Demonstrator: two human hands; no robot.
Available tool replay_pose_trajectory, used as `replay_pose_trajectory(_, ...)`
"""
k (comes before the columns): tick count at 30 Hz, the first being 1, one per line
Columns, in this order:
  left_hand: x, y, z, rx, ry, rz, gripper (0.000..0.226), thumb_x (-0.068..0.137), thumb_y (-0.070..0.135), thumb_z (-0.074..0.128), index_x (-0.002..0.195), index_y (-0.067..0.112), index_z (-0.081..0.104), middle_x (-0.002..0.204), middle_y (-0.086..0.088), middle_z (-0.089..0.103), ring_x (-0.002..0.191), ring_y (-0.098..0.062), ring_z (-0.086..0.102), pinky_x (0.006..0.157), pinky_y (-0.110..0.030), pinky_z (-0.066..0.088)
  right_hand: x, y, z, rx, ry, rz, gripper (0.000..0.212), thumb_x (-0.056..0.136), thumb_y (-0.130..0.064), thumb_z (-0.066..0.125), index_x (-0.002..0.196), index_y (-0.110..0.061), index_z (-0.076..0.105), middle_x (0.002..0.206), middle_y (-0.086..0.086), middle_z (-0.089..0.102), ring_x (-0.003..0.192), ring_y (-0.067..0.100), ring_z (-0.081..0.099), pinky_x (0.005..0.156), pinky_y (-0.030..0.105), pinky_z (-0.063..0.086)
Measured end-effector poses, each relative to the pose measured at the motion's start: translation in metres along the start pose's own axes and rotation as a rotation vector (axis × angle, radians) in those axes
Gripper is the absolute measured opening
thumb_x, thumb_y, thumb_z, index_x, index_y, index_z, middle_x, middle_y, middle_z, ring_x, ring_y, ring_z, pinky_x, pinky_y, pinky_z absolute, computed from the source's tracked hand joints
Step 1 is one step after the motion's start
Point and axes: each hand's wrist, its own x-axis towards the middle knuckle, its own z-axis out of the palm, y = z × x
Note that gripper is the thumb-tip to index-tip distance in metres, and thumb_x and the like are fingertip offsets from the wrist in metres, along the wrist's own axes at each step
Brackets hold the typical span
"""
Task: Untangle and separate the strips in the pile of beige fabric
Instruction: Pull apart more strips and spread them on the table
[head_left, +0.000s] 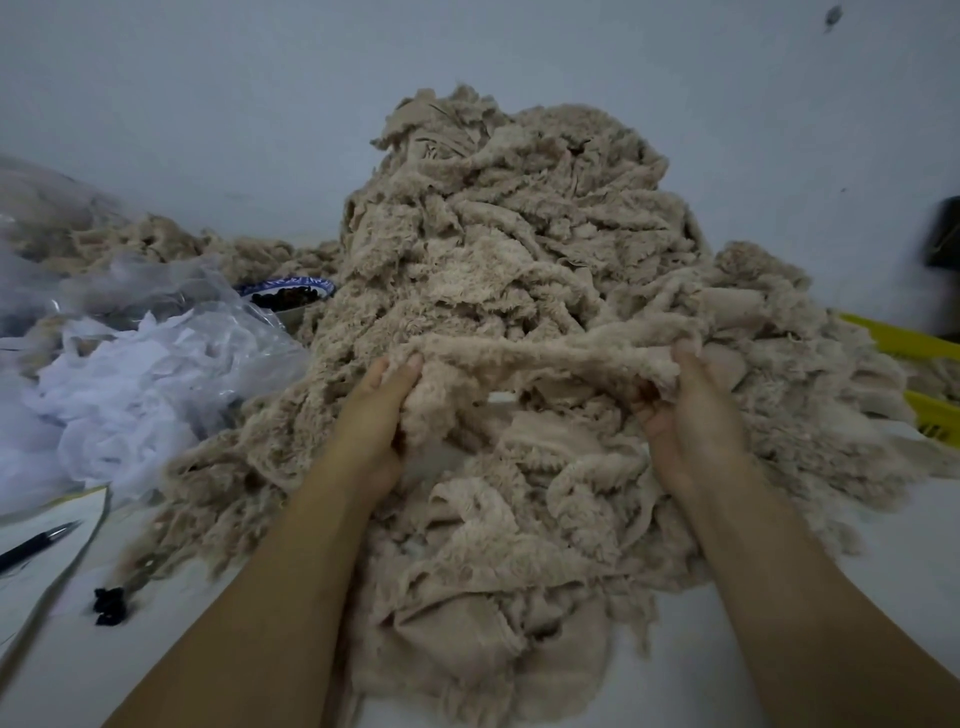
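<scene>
**Both hands on one strip at the front of the pile**

Your left hand (382, 410) and right hand (685, 410) each grip an end of one beige strip (545, 353), fingers curled into the fabric with the thumbs on top. The strip runs level between them, low against the front of the pile (509, 234).

The pile sits on the white counter (779, 649) straight ahead of you, rising against the pale wall and spilling down toward your forearms. Its strips are fleecy on one side and smooth on the other, with frayed, stringy edges, and they lie knotted over one another. More beige fabric trails off behind it to the left.

A bowl (291, 291) with a blue-and-white rim holds something dark, just left of the pile. The rim's marks may be a pattern or writing; they are too blurred to read.

Farther left a clear bag (156, 317) holds white scraps (119, 395). A pen (36, 543) lies on a sheet at the left edge, and a small black scrap (110, 605) lies near it. A yellow basket (914, 343) shows on the right, behind the pile.
</scene>
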Motion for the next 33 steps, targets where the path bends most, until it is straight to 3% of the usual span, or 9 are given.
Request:
replay_pose_trajectory(6, -0.009, -0.018, 0.024, 0.205, -0.557, -0.033, 0.036, 0.083, 0.048, 0.072, 0.108, 0.022, 0.074, 0.113, -0.008, 0.072, 0.109, -0.023, 0.068, 0.089, -0.032, 0.056, -0.035, 0.035, 0.017, -0.725, -0.647, -0.048, 0.044, 0.082, -0.056, 0.071, 0.118, -0.034, 0.059, 0.095, -0.016, 0.074, 0.082, 0.006, 0.072, 0.065, 0.016, 0.054)
replay_pose_trajectory(12, 0.005, -0.029, 0.023, 0.326, -0.290, -0.030, 0.064, 0.051, 0.083, 0.073, 0.094, 0.037, 0.079, 0.107, 0.000, 0.076, 0.103, -0.021, 0.071, 0.090, -0.039, 0.055, -0.019, 0.039, 0.012, -1.165, -0.602, -0.190, 0.007, 0.096, -0.041, 0.060, 0.090, -0.039, 0.056, 0.080, -0.026, 0.063, 0.075, -0.009, 0.057, 0.057, 0.009, 0.037)
replay_pose_trajectory(15, 0.007, -0.030, 0.018, 0.327, -0.234, 0.109, 0.055, 0.074, 0.074, 0.061, 0.091, 0.025, 0.079, 0.102, -0.009, 0.076, 0.091, -0.028, 0.074, 0.075, -0.036, 0.059, -0.010, 0.013, 0.012, -0.449, -0.453, 0.022, 0.011, 0.097, -0.034, 0.060, 0.094, -0.030, 0.070, 0.085, -0.010, 0.074, 0.080, 0.005, 0.067, 0.064, 0.019, 0.052)
replay_pose_trajectory(18, 0.008, -0.028, 0.016, 0.255, -0.185, 0.124, 0.047, 0.092, 0.055, 0.053, 0.082, 0.017, 0.079, 0.096, -0.016, 0.075, 0.081, -0.028, 0.075, 0.059, -0.028, 0.057, 0.001, -0.005, 0.003, 0.069, -0.322, 0.105, 0.060, 0.083, -0.056, 0.061, 0.128, -0.018, 0.058, 0.119, -0.006, 0.067, 0.103, 0.010, 0.068, 0.086, 0.027, 0.057)
replay_pose_trajectory(21, 0.008, -0.029, 0.018, 0.314, -0.168, 0.121, 0.049, 0.100, 0.047, 0.046, 0.085, 0.012, 0.077, 0.093, -0.013, 0.076, 0.078, -0.022, 0.074, 0.058, -0.024, 0.056, -0.006, 0.012, -0.003, -0.701, -0.264, -0.065, 0.036, 0.089, -0.065, 0.055, 0.110, -0.036, 0.062, 0.112, -0.012, 0.065, 0.097, 0.008, 0.064, 0.077, 0.024, 0.050)
replay_pose_trajectory(25, 0.006, -0.032, 0.018, 0.419, -0.171, 0.118, 0.046, 0.102, 0.044, 0.045, 0.091, 0.009, 0.074, 0.088, -0.009, 0.076, 0.074, -0.018, 0.072, 0.062, -0.023, 0.056, -0.004, 0.029, -0.008, -1.585, -0.619, -0.178, 0.019, 0.089, -0.057, 0.058, 0.092, -0.041, 0.048, 0.085, -0.023, 0.049, 0.072, -0.007, 0.048, 0.056, 0.017, 0.032)
replay_pose_trajectory(27, 0.002, -0.034, 0.018, 0.485, -0.175, 0.134, 0.044, 0.102, 0.043, 0.045, 0.087, 0.015, 0.077, 0.085, -0.006, 0.077, 0.074, -0.015, 0.072, 0.063, -0.021, 0.055, -0.007, 0.027, -0.006, -1.478, -0.649, -0.199, 0.016, 0.093, -0.046, 0.058, 0.079, -0.038, 0.057, 0.073, -0.014, 0.058, 0.063, -0.005, 0.055, 0.049, 0.012, 0.036)
replay_pose_trajectory(31, -0.005, -0.027, 0.023, 0.476, -0.128, 0.141, 0.046, 0.102, 0.045, 0.044, 0.084, 0.019, 0.077, 0.088, -0.005, 0.077, 0.078, -0.019, 0.073, 0.059, -0.020, 0.055, -0.028, 0.002, 0.008, -0.477, -0.484, 0.063, 0.042, 0.103, -0.027, 0.049, 0.072, -0.034, 0.077, 0.065, -0.009, 0.071, 0.057, 0.002, 0.066, 0.050, 0.017, 0.052)
replay_pose_trajectory(33, -0.002, -0.018, 0.026, 0.411, -0.069, 0.140, 0.045, 0.104, 0.040, 0.043, 0.092, 0.009, 0.073, 0.090, -0.007, 0.076, 0.075, -0.020, 0.072, 0.060, -0.025, 0.057, -0.026, -0.010, 0.015, -0.293, -0.436, 0.132, 0.033, 0.104, -0.025, 0.047, 0.093, -0.023, 0.078, 0.084, 0.001, 0.077, 0.076, 0.012, 0.074, 0.060, 0.025, 0.059)
